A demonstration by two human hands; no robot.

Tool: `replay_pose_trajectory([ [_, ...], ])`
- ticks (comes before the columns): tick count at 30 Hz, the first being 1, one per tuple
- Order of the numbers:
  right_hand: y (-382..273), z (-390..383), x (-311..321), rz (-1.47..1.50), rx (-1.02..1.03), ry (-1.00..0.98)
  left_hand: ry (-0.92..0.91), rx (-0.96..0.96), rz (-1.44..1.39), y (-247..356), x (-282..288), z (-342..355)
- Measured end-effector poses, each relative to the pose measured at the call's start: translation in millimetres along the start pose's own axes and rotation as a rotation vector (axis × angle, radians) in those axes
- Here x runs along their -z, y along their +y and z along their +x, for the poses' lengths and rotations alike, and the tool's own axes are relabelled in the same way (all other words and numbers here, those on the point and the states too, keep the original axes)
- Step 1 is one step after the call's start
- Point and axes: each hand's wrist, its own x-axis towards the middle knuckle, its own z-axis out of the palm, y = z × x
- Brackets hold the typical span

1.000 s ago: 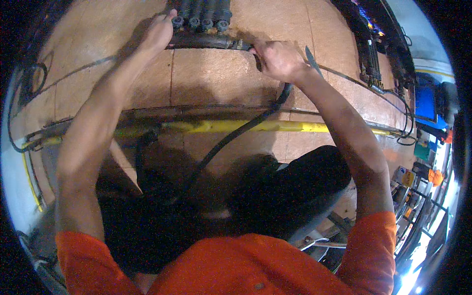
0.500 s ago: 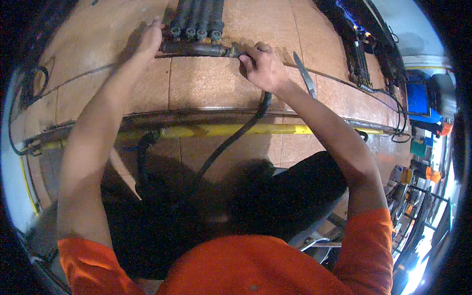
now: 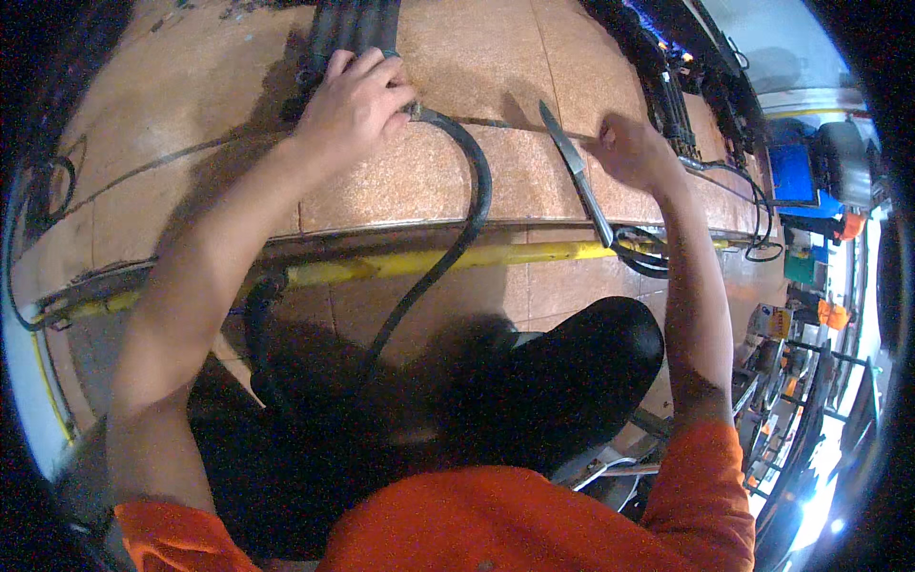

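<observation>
A burner of parallel dark pipes [image 3: 355, 27] lies on the tiled ledge at the top. My left hand [image 3: 355, 107] is closed over its near end, and the fingers hide most of the fittings there. From beside those fingers a black hose [image 3: 479, 181] leaves a small fitting, curves right and runs down past the ledge. To the right my right hand [image 3: 637, 153] hovers with fingers curled; whatever they may hold is hidden. Left of it a knife [image 3: 575, 170] lies on the tiles, blade pointing away and handle reaching over the ledge's near edge.
A yellow pipe [image 3: 429, 263] runs along below the ledge. Another burner [image 3: 679, 119] with blue flame behind it stands at the upper right. Black hose loops [image 3: 640, 257] hang near the knife handle. A blue container [image 3: 796, 172] and a rack [image 3: 810, 381] are at the far right.
My right hand has let go of the hose end and moved right, past the knife. My left hand has shifted right onto the burner's near end. The view has shifted slightly.
</observation>
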Motion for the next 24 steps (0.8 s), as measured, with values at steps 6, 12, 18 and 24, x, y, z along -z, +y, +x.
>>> replay_pose_trajectory([
  [6,40.8,-64.0,-96.6,0.210,0.135,0.085,-0.097,0.020,-0.047,-6.8,-5.5,9.0],
  [12,41.7,-65.1,-111.9,0.422,0.156,0.185,-0.078,0.060,-0.017,-6.0,-4.6,12.1],
  [18,21.3,-60.9,-12.6,1.530,-0.134,-0.040,-0.052,0.060,-0.106,-12.0,-9.0,5.3],
  [24,31.7,-24.6,71.5,1.925,0.403,-0.369,-0.108,0.075,-0.153,-15.4,-12.0,5.1],
])
